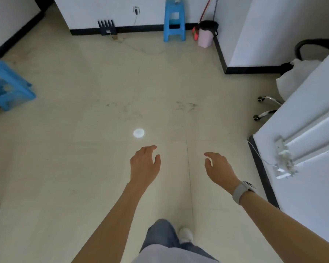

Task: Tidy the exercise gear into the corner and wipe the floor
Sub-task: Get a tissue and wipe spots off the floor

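Your floor (84, 168), pale tile with scuff marks at mid-room and a round spot of reflected light (138, 133) just ahead of your hands, fills nearly the whole view. No exercise gear can be made out on it for certain.

Your left hand (145, 165) hangs over the tile with fingers loosely curled downward, holding nothing. Your right hand (217, 168) hangs beside it, well apart, equally relaxed and empty, a pale watch (242, 190) strapped at the wrist. Neither hand touches anything. Below them show your jeans leg and one white shoe (186, 235) on the tile.

At the far wall stands a blue stool (174, 21), upright, against the black skirting. Left of it a dark router (106, 27) with raised antennas sits on the floor, a thin cable trailing from it across the tile. Right of the stool, in the corner, a pink bin (205, 37) stands beside a black-lined bin (209, 25), with something red and green tucked by the wall; what it is cannot be told. Long handles lean in that corner.

A second blue stool (8, 86) lies tipped at the left edge. At the right, chrome chair legs (268, 107) with castors show behind a white panel (302, 120), and a white bag (292, 76) sits near them.
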{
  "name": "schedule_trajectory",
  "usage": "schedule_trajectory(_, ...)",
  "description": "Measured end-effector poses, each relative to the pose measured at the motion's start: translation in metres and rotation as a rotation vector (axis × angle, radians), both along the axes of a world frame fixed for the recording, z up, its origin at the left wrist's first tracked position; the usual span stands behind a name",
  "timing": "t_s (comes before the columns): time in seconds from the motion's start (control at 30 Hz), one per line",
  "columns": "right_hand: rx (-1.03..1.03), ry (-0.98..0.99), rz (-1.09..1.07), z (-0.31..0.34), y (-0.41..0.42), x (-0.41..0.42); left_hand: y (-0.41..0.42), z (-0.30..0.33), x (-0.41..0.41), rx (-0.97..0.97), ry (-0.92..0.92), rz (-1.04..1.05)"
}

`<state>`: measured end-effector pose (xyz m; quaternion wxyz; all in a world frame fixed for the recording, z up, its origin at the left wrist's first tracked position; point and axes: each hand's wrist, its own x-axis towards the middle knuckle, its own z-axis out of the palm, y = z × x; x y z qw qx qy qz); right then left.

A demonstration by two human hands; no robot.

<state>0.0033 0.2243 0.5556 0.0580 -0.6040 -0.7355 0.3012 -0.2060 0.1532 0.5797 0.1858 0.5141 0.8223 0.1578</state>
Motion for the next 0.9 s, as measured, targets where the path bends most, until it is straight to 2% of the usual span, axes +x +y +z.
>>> schedule_trajectory(0.17, -0.003, 0.003, 0.083, -0.007, 0.135, -0.056, 0.120, -0.015, -0.058, -0.023, 0.004, 0.064)
schedule_trajectory(0.37, -0.039, -0.010, 0.079, -0.025, 0.315, -0.136, 0.291, -0.039, -0.141, -0.002, -0.047, 0.104)
schedule_trajectory(0.6, 0.047, 0.016, 0.069, 0.002, 0.518, -0.219, 0.510, -0.015, -0.218, -0.032, -0.016, 0.066)
schedule_trajectory(0.9, -0.085, 0.033, -0.053, -0.038, 0.773, -0.260, 0.778, -0.051, -0.265, -0.095, -0.048, -0.061)
